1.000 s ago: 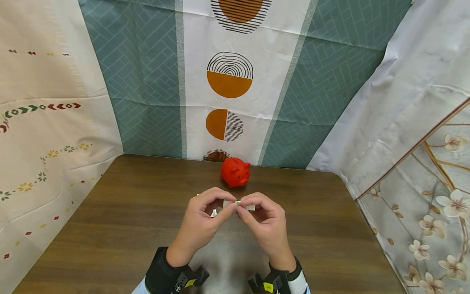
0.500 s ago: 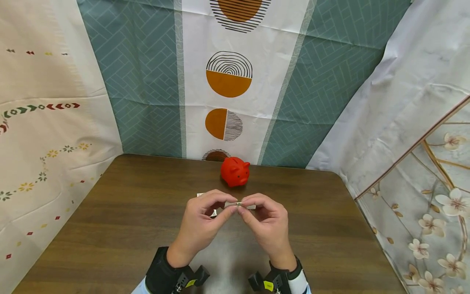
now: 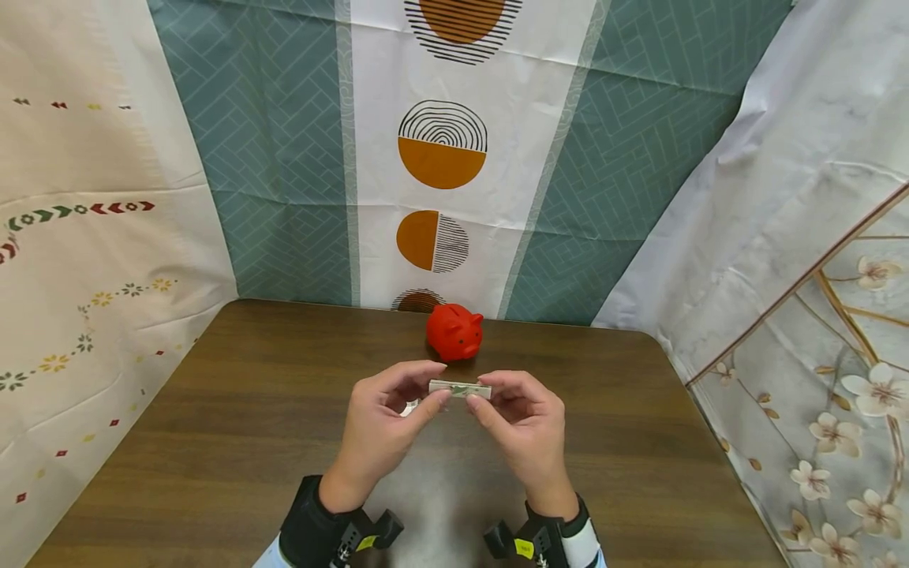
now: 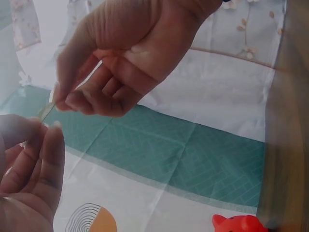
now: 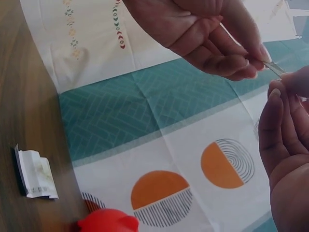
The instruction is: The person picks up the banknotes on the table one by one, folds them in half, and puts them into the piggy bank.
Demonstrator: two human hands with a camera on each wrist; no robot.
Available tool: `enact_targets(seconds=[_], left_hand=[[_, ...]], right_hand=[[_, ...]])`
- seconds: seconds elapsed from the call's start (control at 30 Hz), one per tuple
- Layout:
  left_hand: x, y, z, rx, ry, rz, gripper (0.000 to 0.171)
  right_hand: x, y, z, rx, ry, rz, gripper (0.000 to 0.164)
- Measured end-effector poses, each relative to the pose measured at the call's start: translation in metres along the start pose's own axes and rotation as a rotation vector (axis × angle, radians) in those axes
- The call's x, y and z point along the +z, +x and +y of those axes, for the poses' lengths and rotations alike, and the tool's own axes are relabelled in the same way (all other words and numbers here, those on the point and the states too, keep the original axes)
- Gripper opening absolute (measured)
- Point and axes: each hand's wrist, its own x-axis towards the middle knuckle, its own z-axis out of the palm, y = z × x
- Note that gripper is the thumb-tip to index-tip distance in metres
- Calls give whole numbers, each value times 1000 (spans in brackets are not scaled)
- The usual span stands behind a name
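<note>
Between both hands is a narrow folded strip of pale paper with green print, like a folded banknote [image 3: 461, 390], level above the table. My left hand [image 3: 379, 422] pinches its left end between thumb and index finger. At its right end, the thumb and index finger of my right hand [image 3: 527, 426] pinch it. Only a thin greenish edge of the banknote [image 5: 273, 68] shows in the right wrist view, with the left hand [image 5: 207, 43] at the top. The left wrist view shows the right hand [image 4: 130, 53] above the left hand [image 4: 31, 169].
A red piggy bank [image 3: 454, 333] stands beyond the hands on the brown wooden table [image 3: 213, 442]. A white folded item with a dark edge [image 5: 37, 175] lies on the table, mostly hidden behind the left hand in the head view. Patterned cloths [image 3: 284, 158] hang around the table.
My fingertips have moved apart along the banknote, and its printed side now shows more fully in the head view. The right hand has shifted slightly right; the piggy bank stays put.
</note>
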Motion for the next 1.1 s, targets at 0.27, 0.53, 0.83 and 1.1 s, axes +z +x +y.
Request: enact_targets(seconds=[0.27,0.53,0.83,1.1], left_hand=[[-3,1,0,-32,-22,32,36],[-7,2,0,-55,-12,18,32],[-6,2,1,-57,-117,-69,13],[-2,1,1,-66,-37,1,12]], right_hand=[[-3,2,0,16,17,-1,26],[-6,3,1,41,39,-12,28],[-7,3,3,-36,211,-79,24],[-5,2,2,-26,160,-58,27]])
